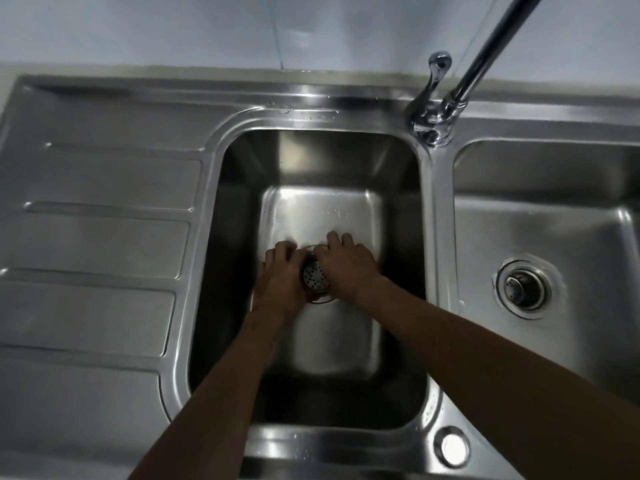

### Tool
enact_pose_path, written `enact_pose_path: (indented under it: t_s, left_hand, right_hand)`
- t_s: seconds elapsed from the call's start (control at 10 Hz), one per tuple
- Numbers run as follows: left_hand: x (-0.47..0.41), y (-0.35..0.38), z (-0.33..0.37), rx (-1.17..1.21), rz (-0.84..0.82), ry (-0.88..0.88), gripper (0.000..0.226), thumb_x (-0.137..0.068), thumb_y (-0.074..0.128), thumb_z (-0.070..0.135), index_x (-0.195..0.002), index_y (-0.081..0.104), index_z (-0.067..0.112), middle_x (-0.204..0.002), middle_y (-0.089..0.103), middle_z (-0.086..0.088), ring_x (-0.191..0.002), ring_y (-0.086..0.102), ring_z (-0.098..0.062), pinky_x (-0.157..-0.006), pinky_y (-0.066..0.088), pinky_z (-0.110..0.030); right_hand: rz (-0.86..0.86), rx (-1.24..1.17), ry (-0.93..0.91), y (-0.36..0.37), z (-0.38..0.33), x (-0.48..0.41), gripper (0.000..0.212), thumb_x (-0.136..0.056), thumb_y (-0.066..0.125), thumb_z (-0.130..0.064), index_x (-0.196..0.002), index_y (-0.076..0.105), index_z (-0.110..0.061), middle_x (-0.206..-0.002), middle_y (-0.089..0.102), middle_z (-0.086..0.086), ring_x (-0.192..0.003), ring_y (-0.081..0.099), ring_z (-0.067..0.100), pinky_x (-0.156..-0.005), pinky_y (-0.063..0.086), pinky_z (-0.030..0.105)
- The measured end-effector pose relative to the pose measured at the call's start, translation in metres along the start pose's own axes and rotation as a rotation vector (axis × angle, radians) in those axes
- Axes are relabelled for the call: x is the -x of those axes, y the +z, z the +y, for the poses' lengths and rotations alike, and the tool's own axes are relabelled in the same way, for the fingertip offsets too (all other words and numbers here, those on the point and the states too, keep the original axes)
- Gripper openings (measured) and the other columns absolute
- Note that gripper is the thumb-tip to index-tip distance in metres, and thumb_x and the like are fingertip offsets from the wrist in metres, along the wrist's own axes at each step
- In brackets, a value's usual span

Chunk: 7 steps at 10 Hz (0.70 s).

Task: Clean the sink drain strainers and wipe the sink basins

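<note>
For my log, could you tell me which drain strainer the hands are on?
The perforated strainer in the deep middle basin; left hand and right hand hold it. The right basin's strainer sits untouched.

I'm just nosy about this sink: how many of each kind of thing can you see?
Basins: 2, the middle basin and right basin.
Strainers: 2, the middle strainer and right strainer.
Hands: 2, the left hand and right hand.
Faucet: 1.
Total: 7.
</note>
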State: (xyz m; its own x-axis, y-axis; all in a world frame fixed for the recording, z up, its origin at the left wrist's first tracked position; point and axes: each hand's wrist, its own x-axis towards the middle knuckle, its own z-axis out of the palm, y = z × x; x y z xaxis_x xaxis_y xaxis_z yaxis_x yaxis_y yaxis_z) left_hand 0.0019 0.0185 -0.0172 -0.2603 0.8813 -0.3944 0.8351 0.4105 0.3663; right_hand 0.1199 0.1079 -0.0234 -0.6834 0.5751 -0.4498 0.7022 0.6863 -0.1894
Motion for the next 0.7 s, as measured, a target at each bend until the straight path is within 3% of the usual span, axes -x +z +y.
enact_pose_path:
  t_s: [0.3, 0.5, 0.7]
  left_hand:
    - [0.000, 0.007, -0.010, -0.002, 0.018, 0.015, 0.086, -0.077, 0.085, 0.040, -0.153, 0.046, 0.031, -0.156, 0.033, 0.000, -0.141, 0.033, -0.026, -0.111, 0.032, -0.039]
    - [-0.001, 0.014, -0.015, 0.011, 0.012, 0.034, 0.090, -0.073, 0.088, 0.042, -0.152, 0.047, 0.028, -0.157, 0.034, -0.001, -0.141, 0.035, -0.027, -0.113, 0.036, -0.042]
    - [0.012, 0.007, -0.009, -0.094, 0.016, -0.005, 0.095, -0.076, 0.087, 0.048, -0.155, 0.039, 0.026, -0.157, 0.036, 0.000, -0.141, 0.037, -0.027, -0.111, 0.038, -0.043]
  right_hand:
    - [-0.002, -0.023, 0.040, 0.007, 0.000, 0.003, 0.062, -0.084, 0.072, -0.027, -0.139, 0.044, -0.019, -0.143, 0.031, 0.011, -0.131, 0.035, 0.035, -0.094, 0.046, 0.046]
    - [-0.011, -0.022, 0.046, 0.006, 0.002, 0.007, 0.069, -0.080, 0.076, -0.033, -0.139, 0.043, -0.018, -0.139, 0.034, 0.009, -0.127, 0.038, 0.033, -0.091, 0.048, 0.045]
    - [-0.012, 0.016, 0.064, 0.005, -0.006, 0.023, 0.096, -0.079, 0.079, -0.036, -0.153, 0.023, -0.009, -0.145, 0.036, 0.013, -0.129, 0.041, 0.034, -0.095, 0.047, 0.047]
